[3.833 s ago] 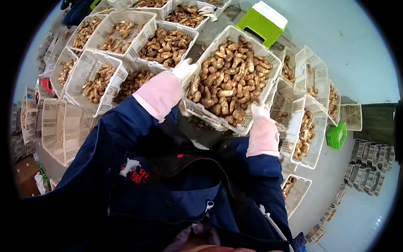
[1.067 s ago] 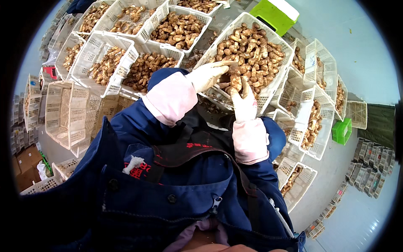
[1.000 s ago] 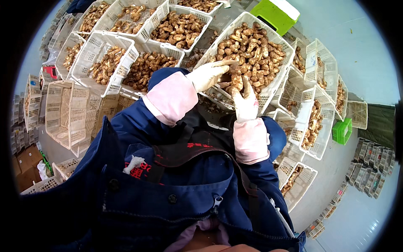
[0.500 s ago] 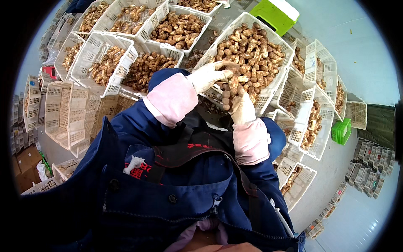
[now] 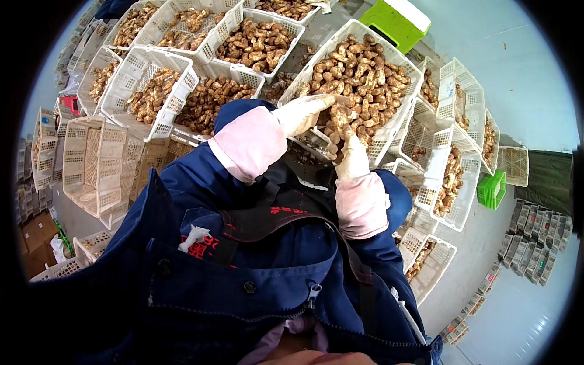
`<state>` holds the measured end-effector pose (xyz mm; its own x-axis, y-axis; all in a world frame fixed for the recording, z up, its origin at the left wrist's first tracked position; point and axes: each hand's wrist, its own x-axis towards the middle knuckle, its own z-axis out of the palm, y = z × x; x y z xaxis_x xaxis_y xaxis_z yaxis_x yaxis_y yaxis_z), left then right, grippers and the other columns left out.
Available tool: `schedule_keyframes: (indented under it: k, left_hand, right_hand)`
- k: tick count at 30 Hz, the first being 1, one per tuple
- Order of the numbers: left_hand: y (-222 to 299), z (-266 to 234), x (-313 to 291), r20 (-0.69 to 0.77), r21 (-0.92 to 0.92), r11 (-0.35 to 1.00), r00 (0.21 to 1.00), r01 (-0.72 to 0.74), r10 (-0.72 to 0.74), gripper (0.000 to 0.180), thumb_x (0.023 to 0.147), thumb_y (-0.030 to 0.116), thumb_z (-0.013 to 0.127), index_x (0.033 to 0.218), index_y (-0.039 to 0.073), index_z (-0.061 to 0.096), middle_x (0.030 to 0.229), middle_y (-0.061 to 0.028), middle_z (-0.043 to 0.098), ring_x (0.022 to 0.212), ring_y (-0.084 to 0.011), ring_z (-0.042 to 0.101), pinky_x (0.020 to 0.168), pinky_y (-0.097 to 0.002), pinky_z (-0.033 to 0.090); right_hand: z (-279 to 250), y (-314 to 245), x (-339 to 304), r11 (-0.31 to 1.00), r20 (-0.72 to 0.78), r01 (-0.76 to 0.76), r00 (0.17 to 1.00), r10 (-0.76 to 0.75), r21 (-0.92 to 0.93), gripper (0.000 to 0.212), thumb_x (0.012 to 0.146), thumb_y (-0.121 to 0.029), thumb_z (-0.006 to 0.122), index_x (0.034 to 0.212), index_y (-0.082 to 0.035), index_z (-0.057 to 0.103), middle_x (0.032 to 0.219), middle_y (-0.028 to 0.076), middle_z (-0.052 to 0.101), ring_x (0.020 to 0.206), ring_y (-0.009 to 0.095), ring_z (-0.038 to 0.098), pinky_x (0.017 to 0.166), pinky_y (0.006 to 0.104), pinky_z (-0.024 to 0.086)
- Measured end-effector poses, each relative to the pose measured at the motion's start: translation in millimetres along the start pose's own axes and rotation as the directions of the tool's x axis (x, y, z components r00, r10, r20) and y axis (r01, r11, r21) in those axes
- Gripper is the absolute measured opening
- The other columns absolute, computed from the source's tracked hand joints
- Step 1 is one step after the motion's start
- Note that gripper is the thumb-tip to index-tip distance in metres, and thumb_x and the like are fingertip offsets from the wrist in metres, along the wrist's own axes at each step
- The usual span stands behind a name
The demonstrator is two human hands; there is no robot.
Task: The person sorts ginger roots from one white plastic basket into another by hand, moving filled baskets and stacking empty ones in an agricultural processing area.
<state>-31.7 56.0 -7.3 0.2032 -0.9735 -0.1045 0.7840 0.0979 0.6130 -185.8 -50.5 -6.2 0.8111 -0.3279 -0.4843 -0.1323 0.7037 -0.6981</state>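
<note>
Both hands wear whitish gloves and pink sleeve cuffs, and meet over the near edge of a large white crate [image 5: 401, 58] heaped with brown, thick-stemmed mushrooms [image 5: 365, 76]. One mushroom [image 5: 341, 119] is held up between them. My right hand [image 5: 353, 159] is closed around its lower part, with the fingers curled and the thumb against the stem. From the left, my left hand [image 5: 304, 114] reaches to the mushroom's upper end, its fingers straight and pressed together against it. Part of the grip is hidden behind the mushroom. More round caps show just below it, beside the right hand.
Crates of mushrooms [image 5: 255, 45] stand at the far left, with a tilted one [image 5: 149, 91] nearer. Bare white crates [image 5: 91, 164] are stacked at the left. Further crates [image 5: 450, 182] line the right side. A lime-green box [image 5: 392, 24] stands behind, and a green basket [image 5: 491, 190] lies right.
My left hand's fingers have straightened along the top of the mushroom. The mushroom sits more upright between the hands, and my right hand has shifted very little.
</note>
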Motion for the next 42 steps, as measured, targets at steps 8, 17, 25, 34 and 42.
schedule_keyframes:
  k: [8, 17, 25, 34, 42]
  left_hand:
    - [-1, 2, 2, -0.031, 0.047, 0.999, 1.0, 0.006, -0.004, 0.048, 0.101, 0.03, 0.05, 0.141, 0.006, 0.043, 0.131, -0.0078, 0.056, 0.115, -0.0189, 0.057, 0.093, -0.0366, 0.052]
    - [-6, -5, 5, -0.142, 0.272, 0.962, 0.99, 0.013, 0.027, 0.045, 0.099, 0.025, 0.056, 0.138, 0.005, 0.048, 0.131, -0.0054, 0.056, 0.116, -0.015, 0.055, 0.1, -0.0272, 0.043]
    - [-1, 7, 3, -0.066, 0.185, 0.983, 0.998, 0.003, 0.009, 0.048, 0.1, 0.022, 0.053, 0.143, 0.002, 0.042, 0.133, -0.0058, 0.057, 0.123, -0.0131, 0.051, 0.104, -0.0284, 0.039]
    - [-6, -2, 7, -0.054, 0.162, 0.987, 0.998, -0.008, 0.017, 0.051, 0.098, 0.019, 0.056, 0.142, 0.0, 0.041, 0.137, -0.008, 0.053, 0.127, -0.0152, 0.047, 0.108, -0.0292, 0.035]
    - [-8, -7, 7, -0.047, 0.198, 0.98, 0.998, -0.025, 0.035, 0.057, 0.096, 0.021, 0.058, 0.144, 0.0, 0.038, 0.138, -0.0076, 0.052, 0.127, -0.0155, 0.046, 0.106, -0.0299, 0.037]
  right_hand:
    - [-5, -4, -1, 0.981, 0.08, -0.087, 0.994, 0.074, 0.173, 0.048, 0.098, -0.048, 0.048, 0.113, -0.004, 0.058, 0.072, -0.001, 0.054, 0.059, 0.011, 0.049, 0.051, 0.0232, 0.038]
    - [2, -2, -1, 0.996, -0.054, 0.036, 0.998, -0.032, 0.084, 0.041, 0.097, -0.045, 0.054, 0.109, -0.006, 0.061, 0.08, -0.002, 0.058, 0.062, 0.011, 0.05, 0.052, 0.0231, 0.038]
    - [-12, -5, -2, 0.972, -0.025, -0.137, 0.989, 0.144, 0.192, 0.051, 0.092, -0.06, 0.053, 0.096, -0.01, 0.062, 0.065, -0.005, 0.053, 0.048, 0.008, 0.043, 0.043, 0.0223, 0.033]
    - [-21, -1, 2, 0.92, 0.139, -0.229, 0.971, 0.194, 0.317, 0.052, 0.094, -0.063, 0.044, 0.093, -0.013, 0.059, 0.06, -0.006, 0.049, 0.043, 0.008, 0.039, 0.038, 0.0228, 0.03]
    - [-11, -1, -4, 0.966, 0.04, -0.135, 0.991, 0.13, 0.22, 0.053, 0.094, -0.063, 0.045, 0.096, -0.012, 0.058, 0.068, -0.005, 0.051, 0.051, 0.01, 0.044, 0.044, 0.0236, 0.035]
